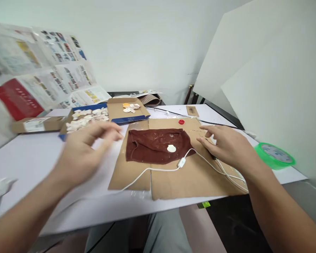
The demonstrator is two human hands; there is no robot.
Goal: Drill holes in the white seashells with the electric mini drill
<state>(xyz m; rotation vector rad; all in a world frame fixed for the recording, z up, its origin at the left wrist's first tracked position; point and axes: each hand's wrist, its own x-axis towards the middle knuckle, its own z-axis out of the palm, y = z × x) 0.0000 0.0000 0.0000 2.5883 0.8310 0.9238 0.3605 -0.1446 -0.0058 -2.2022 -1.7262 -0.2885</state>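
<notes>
A dark red cloth (158, 144) lies on a flattened cardboard sheet (173, 182), with a small white shell-shaped piece (171, 148) on it. My left hand (86, 149), blurred by motion, hovers left of the cloth, near a blue-edged box; its fingers are smeared and whatever they hold cannot be made out. To the right of the cloth, my right hand (218, 142) is over the cardboard with thumb and fingers apart and nothing between them. Part of a dark object shows beneath it, mostly hidden. A white cable with an inline switch (182, 162) crosses the cardboard in front of the cloth.
A blue-edged box (61, 133) holds several white pieces. Its open lid (116, 111) carries more, plus an orange one. A red cap (181, 122) lies behind the cloth. Green tape (276, 156) stands at the right edge; a printed sheet (68, 66) leans at the left.
</notes>
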